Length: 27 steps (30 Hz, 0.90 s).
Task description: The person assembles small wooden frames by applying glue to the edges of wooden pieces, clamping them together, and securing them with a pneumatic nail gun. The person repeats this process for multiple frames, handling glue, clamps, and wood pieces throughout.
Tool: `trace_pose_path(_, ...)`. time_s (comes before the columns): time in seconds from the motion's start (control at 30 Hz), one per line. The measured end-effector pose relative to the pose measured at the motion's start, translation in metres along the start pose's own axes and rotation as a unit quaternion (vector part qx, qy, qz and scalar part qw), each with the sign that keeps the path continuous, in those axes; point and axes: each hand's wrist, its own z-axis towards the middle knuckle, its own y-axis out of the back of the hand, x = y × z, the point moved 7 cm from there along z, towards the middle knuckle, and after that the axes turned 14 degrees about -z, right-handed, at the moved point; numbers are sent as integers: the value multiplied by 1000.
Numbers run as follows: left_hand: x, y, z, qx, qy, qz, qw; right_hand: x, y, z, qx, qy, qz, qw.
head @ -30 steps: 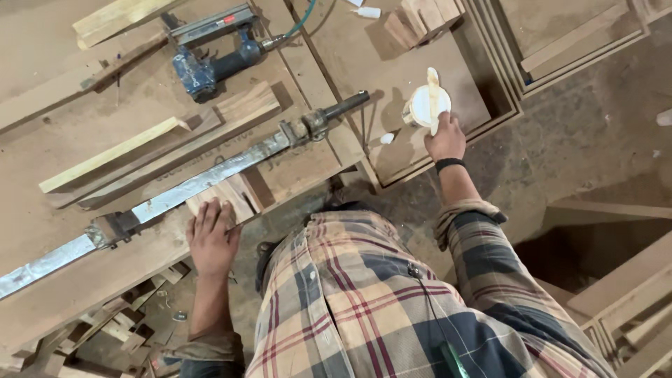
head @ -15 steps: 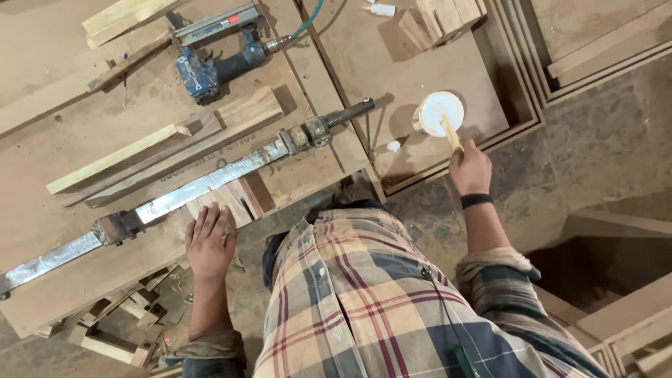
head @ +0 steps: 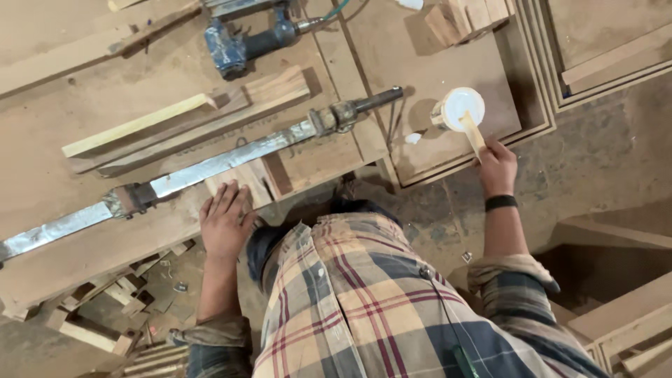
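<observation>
**Stick in the glue pot, other hand braced on the bench**

The right hand is closed round a flat, pale wooden stick whose tip dips into a small round pot of white paste, standing on a framed brown panel. This looks like loading the stick; spreading would call for lifting it out level so nothing drips. The left hand lies flat, fingers spread, gripping nothing, on the dusty brown worktop beside a long grey metal bar clamp. Rough timber strips and a blue air nailer lie beyond.
</observation>
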Motion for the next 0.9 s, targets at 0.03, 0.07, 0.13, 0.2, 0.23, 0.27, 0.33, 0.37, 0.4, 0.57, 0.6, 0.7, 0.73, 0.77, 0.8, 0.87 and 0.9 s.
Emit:
trace_pose_path(0.03,3,4,2,3,-10,-12,1000,1,-2,-6,14,-25,84,996)
trace_pose_path(0.07,6,8,4,15,-19,-36,999,3,-3,-17,28,-53,167,984)
trace_pose_path(0.13,15,17,5,56,-36,-83,994,8,-7,-63,34,-111,289,950)
trace_pose_path(0.2,25,27,11,83,-64,-55,993,28,-17,-101,19,-133,371,919)
trace_pose_path(0.23,31,31,12,101,-75,-40,991,42,-23,-122,28,-118,384,915)
trace_pose_path(0.27,36,38,13,93,-89,-36,991,54,-31,-146,41,-108,393,912)
trace_pose_path(0.33,48,47,19,77,-114,-25,990,76,-46,-187,59,-92,399,910)
trace_pose_path(0.37,54,48,20,89,-117,-30,989,85,-55,-206,59,-85,399,911)
trace_pose_path(0.4,60,48,22,101,-121,-35,987,94,-65,-222,59,-76,399,912)
trace_pose_path(0.57,78,47,16,151,-119,-74,978,109,-110,-291,55,-118,408,904)
trace_pose_path(0.6,78,48,14,152,-128,-68,978,110,-116,-301,55,-124,425,895)
trace_pose_path(0.7,78,49,11,159,-151,-62,974,105,-122,-312,26,-139,452,881)
trace_pose_path(0.73,78,49,11,162,-154,-65,973,102,-120,-309,12,-139,441,887)
trace_pose_path(0.77,77,49,9,159,-163,-66,972,99,-115,-303,1,-140,427,893)
trace_pose_path(0.8,78,48,8,156,-168,-67,971,94,-109,-296,-7,-143,411,900)
trace_pose_path(0.87,78,46,4,145,-175,-73,971,85,-88,-271,-71,-129,317,937)
trace_pose_path(0.9,78,45,2,135,-179,-77,971,83,-78,-255,-99,-119,268,951)
